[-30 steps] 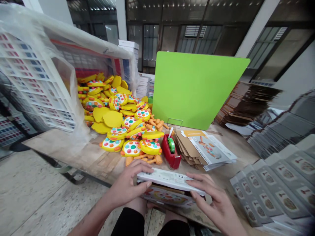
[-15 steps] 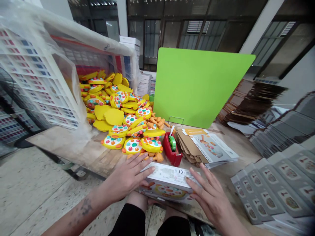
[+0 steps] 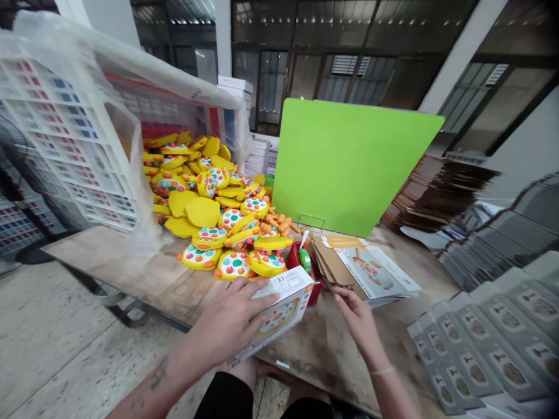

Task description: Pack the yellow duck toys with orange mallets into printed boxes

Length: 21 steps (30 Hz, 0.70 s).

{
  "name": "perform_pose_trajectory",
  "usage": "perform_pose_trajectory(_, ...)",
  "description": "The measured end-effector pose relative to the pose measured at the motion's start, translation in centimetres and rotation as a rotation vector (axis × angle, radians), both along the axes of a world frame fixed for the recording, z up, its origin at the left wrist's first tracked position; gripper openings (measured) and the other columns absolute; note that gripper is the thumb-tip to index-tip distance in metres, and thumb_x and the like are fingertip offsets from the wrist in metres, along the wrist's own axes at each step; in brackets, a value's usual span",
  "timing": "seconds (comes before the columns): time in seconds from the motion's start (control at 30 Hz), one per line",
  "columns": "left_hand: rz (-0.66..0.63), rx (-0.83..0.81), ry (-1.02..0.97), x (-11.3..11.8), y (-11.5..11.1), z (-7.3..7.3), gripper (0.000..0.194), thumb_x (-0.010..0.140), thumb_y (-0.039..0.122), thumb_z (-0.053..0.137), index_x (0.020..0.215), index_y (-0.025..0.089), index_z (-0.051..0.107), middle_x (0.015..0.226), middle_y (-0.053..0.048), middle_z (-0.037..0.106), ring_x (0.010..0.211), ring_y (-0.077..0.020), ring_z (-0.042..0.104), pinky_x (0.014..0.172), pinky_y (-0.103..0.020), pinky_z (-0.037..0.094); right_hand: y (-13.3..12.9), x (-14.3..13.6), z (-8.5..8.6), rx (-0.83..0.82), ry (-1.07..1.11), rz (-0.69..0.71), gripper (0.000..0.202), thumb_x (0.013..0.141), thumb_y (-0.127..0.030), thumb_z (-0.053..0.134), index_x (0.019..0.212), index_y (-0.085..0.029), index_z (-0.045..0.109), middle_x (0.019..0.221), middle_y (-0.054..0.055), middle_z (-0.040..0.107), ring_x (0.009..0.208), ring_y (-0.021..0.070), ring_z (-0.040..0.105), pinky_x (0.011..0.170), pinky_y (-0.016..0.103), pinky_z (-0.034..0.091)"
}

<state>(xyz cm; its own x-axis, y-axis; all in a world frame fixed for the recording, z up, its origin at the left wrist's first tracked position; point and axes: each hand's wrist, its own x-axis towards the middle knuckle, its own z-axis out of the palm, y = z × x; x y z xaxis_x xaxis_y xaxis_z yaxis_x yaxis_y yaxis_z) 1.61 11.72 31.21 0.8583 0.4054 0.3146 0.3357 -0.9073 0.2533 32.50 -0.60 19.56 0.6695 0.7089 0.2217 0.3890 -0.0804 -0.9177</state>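
A small printed carton (image 3: 283,311) with pictures of a colourful toy stands tilted at the table's front edge. My left hand (image 3: 233,317) is closed over its left end, thumb on the printed face. Just right of the carton, my right hand (image 3: 356,317) has its fingertips drawn together near the front of the red tape dispenser (image 3: 293,256) and the lower corner of the flat cartons (image 3: 375,267). Whatever is between those fingertips is too small to make out. The carton hides part of the dispenser, whose green tape roll shows.
Yellow toys (image 3: 203,210) with coloured dots spill from a plastic-lined white crate (image 3: 87,139). Orange hammer-like pieces (image 3: 277,221) lie beside them. A green board (image 3: 349,163) stands behind. Grey printed boxes (image 3: 476,343) are stacked right, brown cardboard (image 3: 445,186) farther back.
My right hand has left the carton and moved up and forward beside the tape dispenser. The carton has turned and tilted in my left hand, its right end raised.
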Motion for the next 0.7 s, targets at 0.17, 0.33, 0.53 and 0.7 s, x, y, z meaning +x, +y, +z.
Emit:
perform_pose_trajectory(0.17,0.080,0.004,-0.009,0.6,-1.0,-1.1,0.042,0.091,0.017,0.062,0.130,0.032,0.069,0.138,-0.007,0.065,0.112,-0.0321,0.059,0.095,-0.050,0.048,6.9,1.1,-2.2,-0.164,0.050,0.003,0.032,0.094,-0.046,0.065,0.096,-0.015,0.069,0.095,0.004,0.073,0.089,0.0197,0.070,0.086,0.040,0.057)
perform_pose_trajectory(0.33,0.090,-0.004,0.008,0.3,-1.8,-1.5,0.042,0.092,0.017,0.063,0.131,0.033,0.068,0.137,-0.007,0.065,0.111,-0.0321,0.058,0.094,-0.051,0.049,9.0,1.2,-2.3,-0.208,0.144,0.003,0.029,0.096,-0.042,0.065,0.104,-0.014,0.067,0.102,0.003,0.070,0.088,0.0190,0.069,0.079,0.036,0.059)
perform_pose_trajectory(0.53,0.088,-0.010,-0.021,0.5,-2.5,-2.0,0.040,0.091,0.016,0.063,0.128,0.030,0.070,0.137,-0.010,0.065,0.113,-0.0350,0.058,0.091,-0.056,0.050,6.9,0.4,-3.0,-0.095,0.328,-0.024,0.027,0.096,-0.040,0.065,0.101,-0.014,0.067,0.098,0.002,0.069,0.083,0.0169,0.068,0.074,0.033,0.059)
perform_pose_trajectory(0.7,0.073,0.010,-0.055,0.5,-2.7,-2.5,0.043,0.089,0.012,0.064,0.128,0.029,0.070,0.136,-0.010,0.065,0.115,-0.0337,0.059,0.096,-0.054,0.052,4.8,-1.6,-4.7,-0.032,0.568,-0.010,0.022,0.097,-0.035,0.064,0.091,-0.014,0.064,0.078,-0.003,0.063,0.063,0.0099,0.061,0.060,0.025,0.054)
